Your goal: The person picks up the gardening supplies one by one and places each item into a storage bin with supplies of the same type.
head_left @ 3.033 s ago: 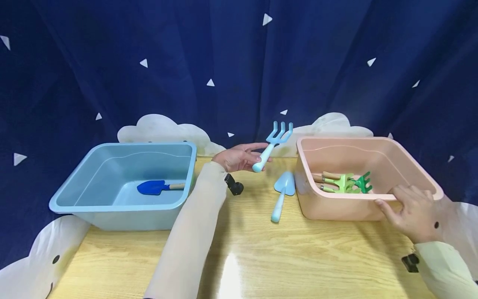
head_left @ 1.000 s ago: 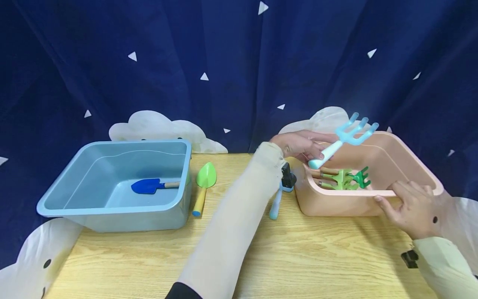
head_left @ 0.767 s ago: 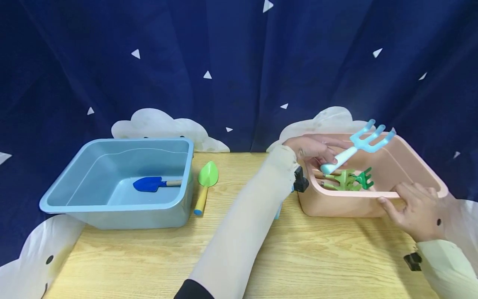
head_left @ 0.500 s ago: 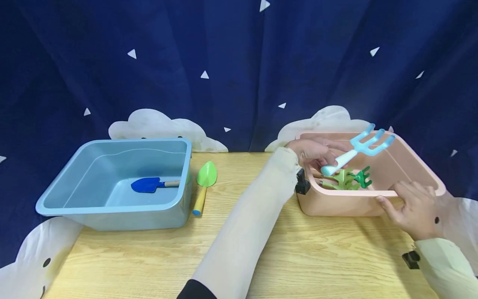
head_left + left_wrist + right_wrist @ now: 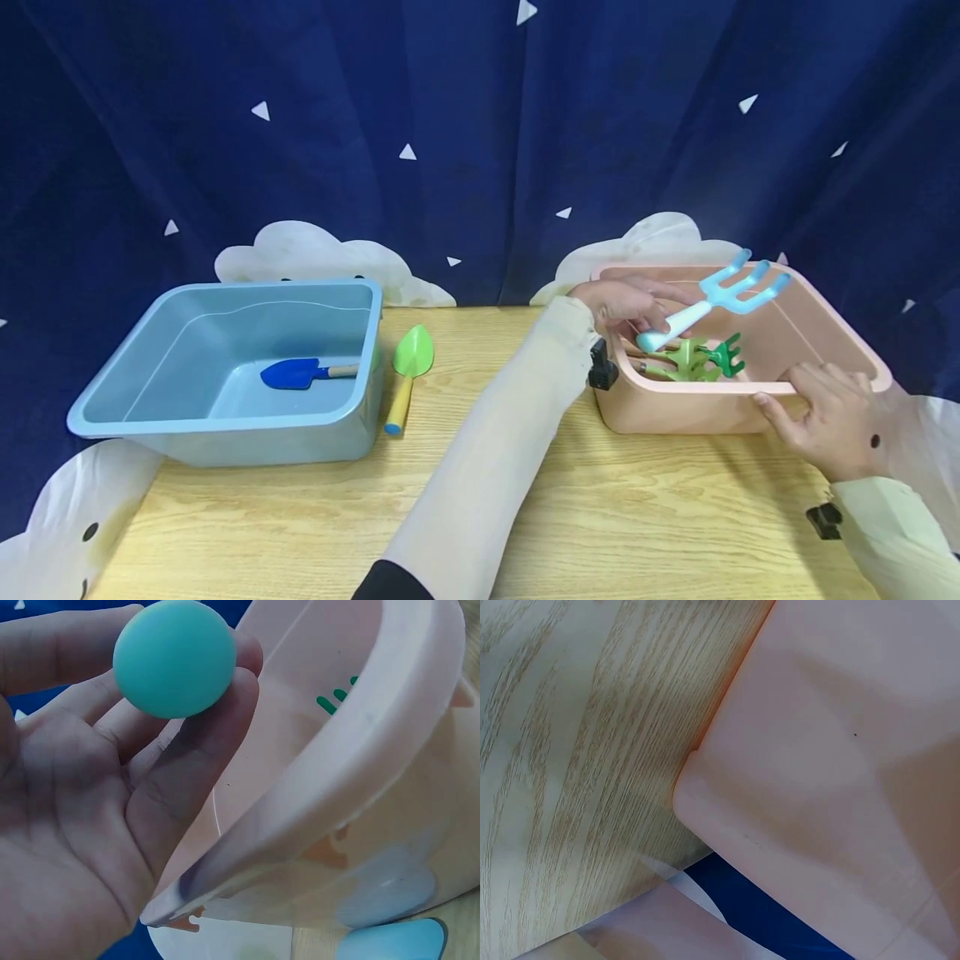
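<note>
My left hand (image 5: pixel 626 307) pinches the white handle of a light blue hand fork (image 5: pixel 722 296), tines up and pointing to the far right. Hand and fork are over the left side of the pink tub (image 5: pixel 720 414). In the left wrist view, the round teal handle end (image 5: pixel 176 660) sits between thumb and fingers. My right hand (image 5: pixel 836 421) grips the tub's front rim at the right, thumb outside. Inside the tub lie a light green hand rake (image 5: pixel 688 362) and a darker green one (image 5: pixel 726 356), with wooden handles partly hidden beside them.
A blue tub (image 5: pixel 225 446) on the left holds a dark blue trowel (image 5: pixel 292 374). A green trowel with a yellow handle (image 5: pixel 401 404) lies beside it. Part of a light blue tool (image 5: pixel 394 941) shows outside the pink tub. A dark blue curtain (image 5: pixel 465 125) hangs behind.
My left hand has carried the hand fork right, from between the tubs to over the pink tub, then nearly stopped. The arm uncovered the green trowel and hid the light blue one.
</note>
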`<state>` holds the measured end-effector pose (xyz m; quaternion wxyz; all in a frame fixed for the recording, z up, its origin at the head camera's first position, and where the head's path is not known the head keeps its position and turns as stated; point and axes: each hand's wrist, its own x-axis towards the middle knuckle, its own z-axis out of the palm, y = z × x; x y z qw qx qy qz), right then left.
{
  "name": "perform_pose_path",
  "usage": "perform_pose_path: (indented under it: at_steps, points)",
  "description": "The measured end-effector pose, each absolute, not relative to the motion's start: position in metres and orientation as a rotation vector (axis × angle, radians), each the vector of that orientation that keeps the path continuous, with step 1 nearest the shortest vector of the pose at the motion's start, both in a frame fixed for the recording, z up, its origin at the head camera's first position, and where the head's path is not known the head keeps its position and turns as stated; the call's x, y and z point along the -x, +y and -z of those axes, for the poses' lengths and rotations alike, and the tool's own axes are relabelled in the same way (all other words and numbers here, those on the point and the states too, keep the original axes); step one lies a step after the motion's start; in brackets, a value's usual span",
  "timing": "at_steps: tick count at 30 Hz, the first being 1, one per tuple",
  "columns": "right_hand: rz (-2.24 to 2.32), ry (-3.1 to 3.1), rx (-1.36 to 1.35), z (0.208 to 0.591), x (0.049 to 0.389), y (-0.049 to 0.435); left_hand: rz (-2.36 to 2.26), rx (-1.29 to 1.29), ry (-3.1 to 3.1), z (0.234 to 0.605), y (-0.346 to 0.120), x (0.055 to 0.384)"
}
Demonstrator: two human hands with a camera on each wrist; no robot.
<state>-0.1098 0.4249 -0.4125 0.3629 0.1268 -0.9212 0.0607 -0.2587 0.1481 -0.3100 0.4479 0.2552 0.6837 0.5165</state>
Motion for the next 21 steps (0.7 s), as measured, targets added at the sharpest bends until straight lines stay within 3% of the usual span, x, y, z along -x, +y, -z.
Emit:
perform_pose_path:
  at_steps: [21]
  points:
    - [-0.180, -2.372, -0.345, 0.412, 0.109, 0.427, -1.236, -0.834, 1.744, 0.312, 0.154, 0.274]
